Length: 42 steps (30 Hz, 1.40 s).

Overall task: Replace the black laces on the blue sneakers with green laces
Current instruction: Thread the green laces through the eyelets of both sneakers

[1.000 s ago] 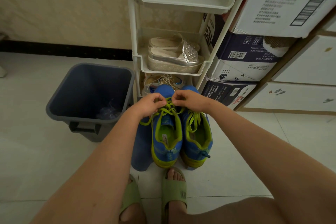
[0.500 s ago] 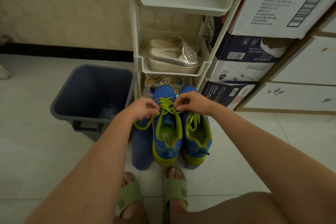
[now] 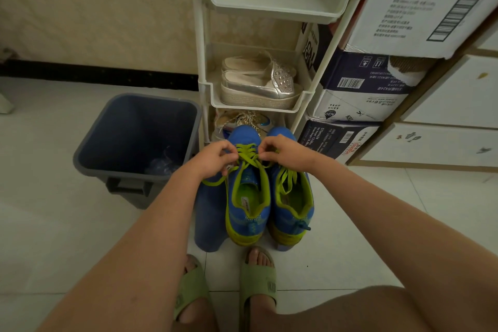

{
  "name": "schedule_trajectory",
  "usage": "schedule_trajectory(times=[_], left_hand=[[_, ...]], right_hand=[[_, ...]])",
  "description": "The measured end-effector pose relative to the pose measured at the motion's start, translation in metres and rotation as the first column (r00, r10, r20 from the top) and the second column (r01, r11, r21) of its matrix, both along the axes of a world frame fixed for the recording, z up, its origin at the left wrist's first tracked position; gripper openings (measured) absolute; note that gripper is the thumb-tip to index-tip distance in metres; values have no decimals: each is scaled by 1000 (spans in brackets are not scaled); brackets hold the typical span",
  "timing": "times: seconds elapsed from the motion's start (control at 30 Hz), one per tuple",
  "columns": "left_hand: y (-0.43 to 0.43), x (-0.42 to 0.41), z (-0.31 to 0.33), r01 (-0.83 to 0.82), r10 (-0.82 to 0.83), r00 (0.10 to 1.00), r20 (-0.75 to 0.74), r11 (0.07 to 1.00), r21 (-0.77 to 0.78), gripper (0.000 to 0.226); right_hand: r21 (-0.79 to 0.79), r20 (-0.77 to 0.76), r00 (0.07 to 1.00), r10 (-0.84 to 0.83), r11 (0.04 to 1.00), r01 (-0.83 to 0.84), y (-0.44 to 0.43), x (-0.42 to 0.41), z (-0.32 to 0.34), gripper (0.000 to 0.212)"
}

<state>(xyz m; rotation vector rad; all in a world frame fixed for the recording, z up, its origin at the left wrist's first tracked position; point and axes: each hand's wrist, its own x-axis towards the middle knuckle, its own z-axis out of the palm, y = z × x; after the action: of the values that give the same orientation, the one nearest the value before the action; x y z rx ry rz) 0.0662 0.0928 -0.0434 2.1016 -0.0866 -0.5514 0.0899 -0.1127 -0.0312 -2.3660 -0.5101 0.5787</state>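
Now: both blue sneakers stand side by side, toes pointing away from me, heels just ahead of my green sandals [image 3: 257,280], at the foot of the white shelf rack [image 3: 200,35]. They sit against a blue object [image 3: 208,218] underneath and to my left; I cannot tell what it is.

Left sneaker [image 3: 249,213]: the green lace [image 3: 249,155] is crossed through the eyelets up toward the toe. My left hand [image 3: 213,159] pinches the strand on its side with curled fingers, and a loose end [image 3: 215,182] trails out below that hand. My right hand [image 3: 288,152] pinches the strand on the opposite side, fingers curled. The hands are close together but apart, with the crossed lacing between them.

Right sneaker [image 3: 292,210]: touching the left one, with a green lace lying slack over the tongue [image 3: 287,178].

Surroundings: a grey bin [image 3: 89,148] stands on the tiled floor to my left, near the sneakers. Silver platform shoes [image 3: 264,83] sit on the rack's middle shelf. Stacked cardboard boxes [image 3: 363,83] stand to the right of the rack.
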Motion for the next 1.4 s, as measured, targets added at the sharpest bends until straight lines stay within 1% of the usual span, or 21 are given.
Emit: schedule_trajectory(times=[0.1,0.17,0.23,0.3,0.37,0.47,0.53,0.6,0.63,0.7,0.77,0.87,0.97,1.17,1.27,1.4], left_hand=[[-3,5,6,41,-45,997,66,998,55,5],[-7,7,11,52,-67,990,123,991,120,4],[-12,8,12,85,-124,977,176,974,212,3],[-15,7,12,100,-155,968,198,960,261,5],[-13,5,10,82,-129,973,193,968,236,6],[-11,4,11,51,-73,983,171,990,129,2],[-8,2,12,41,-51,991,126,996,76,8],[-4,-1,12,30,-35,997,74,997,74,19],[-2,-2,11,20,-24,998,55,997,75,20],[2,-4,8,15,-19,999,45,995,94,15],[2,-4,6,15,-23,998,63,992,124,12],[-1,-4,5,-1,-8,996,90,995,101,14],[-1,-4,5,19,-34,992,120,992,121,14],[-3,-4,2,5,-21,991,136,993,116,7],[-3,-5,1,8,-25,990,139,993,120,2],[-4,-6,0,-5,-15,989,148,991,131,4]], right_hand=[[-70,27,999,27,997,-25,2,2,3,2],[-138,64,996,56,989,-47,7,3,6,2],[-201,116,991,73,978,-48,10,3,7,4],[-220,131,988,80,974,-50,12,0,8,6],[-190,101,993,66,981,-46,10,-1,8,2],[-116,67,996,54,992,-46,7,-1,8,1],[-29,22,1000,5,1000,-4,4,0,8,8],[14,-6,999,-38,999,39,-2,0,9,16],[12,-10,999,-41,999,41,-6,1,8,17],[-7,-28,999,-25,1000,25,-10,1,6,17],[-9,-43,999,-23,1000,23,-10,-1,3,16],[20,-38,998,-44,999,45,-7,-1,-1,15],[44,-37,998,-45,998,47,-5,-1,-3,16],[85,-21,999,-49,995,50,-5,-3,-3,10],[87,-10,999,-41,995,41,-4,-3,-3,10],[59,-7,1000,-27,998,27,-4,-2,-4,7]])
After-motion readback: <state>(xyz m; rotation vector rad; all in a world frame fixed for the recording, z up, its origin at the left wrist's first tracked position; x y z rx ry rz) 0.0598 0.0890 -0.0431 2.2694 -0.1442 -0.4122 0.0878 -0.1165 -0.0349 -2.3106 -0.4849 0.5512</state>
